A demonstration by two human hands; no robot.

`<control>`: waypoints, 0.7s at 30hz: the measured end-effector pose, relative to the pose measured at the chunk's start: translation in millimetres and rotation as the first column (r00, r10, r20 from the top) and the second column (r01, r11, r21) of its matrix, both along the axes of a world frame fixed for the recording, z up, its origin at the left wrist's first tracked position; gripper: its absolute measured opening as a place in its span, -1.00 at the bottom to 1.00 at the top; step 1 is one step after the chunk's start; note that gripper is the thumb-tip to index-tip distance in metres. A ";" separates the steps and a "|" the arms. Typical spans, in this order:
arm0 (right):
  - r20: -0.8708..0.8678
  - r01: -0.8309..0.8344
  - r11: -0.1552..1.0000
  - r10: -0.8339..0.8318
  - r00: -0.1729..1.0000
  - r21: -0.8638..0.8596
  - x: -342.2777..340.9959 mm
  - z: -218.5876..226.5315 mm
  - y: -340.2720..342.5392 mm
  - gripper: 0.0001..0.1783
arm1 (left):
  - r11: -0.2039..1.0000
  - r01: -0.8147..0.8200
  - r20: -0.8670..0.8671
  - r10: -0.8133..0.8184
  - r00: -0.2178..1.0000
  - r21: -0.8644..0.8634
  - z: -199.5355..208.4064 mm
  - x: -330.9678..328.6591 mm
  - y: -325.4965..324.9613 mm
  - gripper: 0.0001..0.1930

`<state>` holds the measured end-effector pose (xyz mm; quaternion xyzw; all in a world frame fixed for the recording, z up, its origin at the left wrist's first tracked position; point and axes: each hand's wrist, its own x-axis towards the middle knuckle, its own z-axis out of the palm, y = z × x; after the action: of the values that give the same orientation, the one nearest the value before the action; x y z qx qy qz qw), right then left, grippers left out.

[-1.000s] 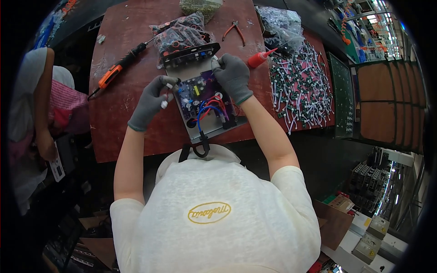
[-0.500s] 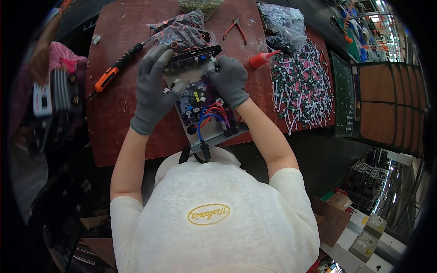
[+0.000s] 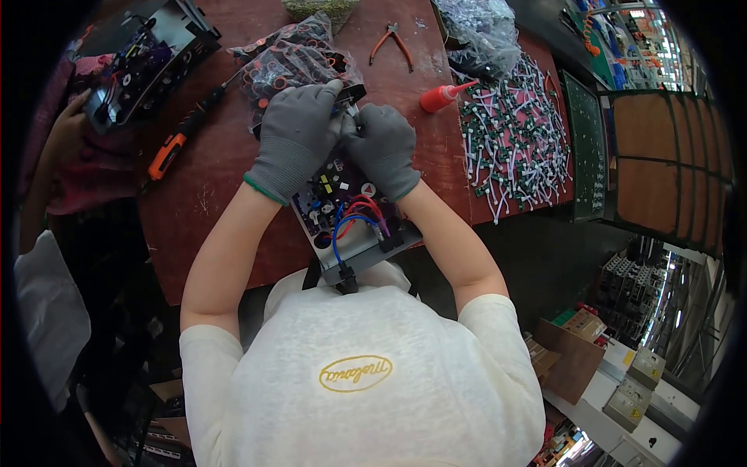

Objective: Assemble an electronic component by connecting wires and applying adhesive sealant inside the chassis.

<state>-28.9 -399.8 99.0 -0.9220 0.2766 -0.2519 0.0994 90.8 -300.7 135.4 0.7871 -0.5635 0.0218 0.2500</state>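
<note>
1. Chassis (image 3: 355, 251): lies at the near edge of the surface (image 3: 442, 156), top open.
2. Already in place: circuit board (image 3: 317, 215), red and blue wires (image 3: 366, 204), black end panel (image 3: 355, 93).
3. Left hand (image 3: 297, 128), right hand (image 3: 383, 144): fingers bent, close together at the panel; grasp hidden, cannot tell.
4. Outstanding: chassis uncovered; completion at the panel unconfirmed.

Red table (image 3: 206, 233), open chassis (image 3: 354, 247), screwdriver (image 3: 186, 126), pliers (image 3: 394, 33), bottle (image 3: 438, 99)

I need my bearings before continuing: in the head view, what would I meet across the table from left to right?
Orange screwdriver, left hand, right hand, red bottle, pile of small wired parts.
</note>
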 end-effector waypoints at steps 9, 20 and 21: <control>0.008 -0.055 0.998 0.056 0.998 -0.042 4.5 5.6 2.1 -0.78 | 0.994 0.013 0.011 -0.012 1.000 -0.106 -5.2 1.1 -1.3 -0.50; 0.028 -0.054 0.994 0.057 0.998 -0.093 7.0 -1.3 0.9 -0.78 | 0.986 0.012 0.019 -0.009 1.000 -0.167 -0.2 -1.6 -0.8 -0.57; 0.025 -0.047 0.994 0.049 0.998 -0.099 6.2 -2.2 0.5 -0.78 | 0.992 0.012 0.004 -0.012 1.000 -0.124 1.2 -2.7 -0.1 -0.51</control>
<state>-22.7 -399.4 96.8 -0.9286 0.2402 -0.2756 0.0635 88.1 -300.9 136.6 0.7666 -0.5661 0.0564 0.2978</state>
